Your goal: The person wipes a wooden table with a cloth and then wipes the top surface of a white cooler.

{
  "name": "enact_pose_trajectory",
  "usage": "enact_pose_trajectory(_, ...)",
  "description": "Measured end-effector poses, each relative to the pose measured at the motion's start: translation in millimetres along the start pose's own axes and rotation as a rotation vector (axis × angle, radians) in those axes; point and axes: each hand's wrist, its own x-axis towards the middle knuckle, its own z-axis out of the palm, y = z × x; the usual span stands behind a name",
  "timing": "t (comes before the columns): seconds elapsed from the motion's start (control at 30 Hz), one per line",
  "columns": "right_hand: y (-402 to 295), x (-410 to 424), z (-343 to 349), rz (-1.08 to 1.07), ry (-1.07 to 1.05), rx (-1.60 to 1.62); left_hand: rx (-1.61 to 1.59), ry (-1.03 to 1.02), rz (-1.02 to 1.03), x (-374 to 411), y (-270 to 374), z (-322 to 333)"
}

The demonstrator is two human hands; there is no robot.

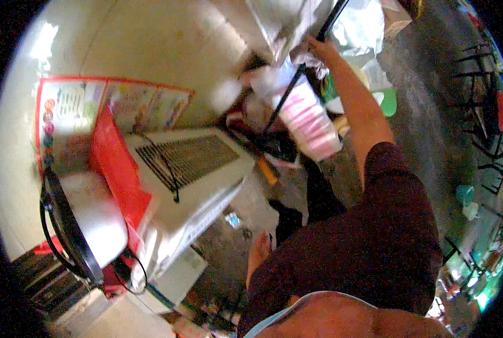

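Note:
My right hand [320, 50] is closed around a long thin black pole [288, 91] at the upper right. The pole slants down to the left, toward dark, blurred items on the floor. Beside it sits a pink-and-white plastic-wrapped pack [312, 122], with crumpled clear plastic near my wrist. Low in the middle, my left hand [261, 244] seems to hang beside my dark-clothed leg. It is small and blurred, and its fingers cannot be made out. An orange strip-like object [267, 170] lies on the floor below the pole's lower end.
To the left stands a pale cabinet-like appliance [230, 145] with a dark grille [188, 160] and a black cable across it. A red sheet [118, 164] and a red-framed poster [143, 105] bearing writing are beyond. Silvery bags [359, 27] and a cardboard box [397, 19] sit upper right.

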Motion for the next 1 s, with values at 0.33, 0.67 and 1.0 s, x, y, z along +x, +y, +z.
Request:
enact_pose_trajectory(0.33,-55.7,-187.6,26.9,-0.313,-0.117,-0.315,0.603,-0.165,0.612,10.0,-5.7,-7.1)
enact_pose_trajectory(0.67,-60.3,-323.7,3.1,-0.051,0.032,-0.266,0.648,-0.100,0.660,5.5,-13.4,-41.4)
enact_pose_trajectory(1.0,5.6,-401.8,-69.6,-0.200,0.194,-0.085,0.543,-0.115,0.771,30.0,-25.2,-65.2)
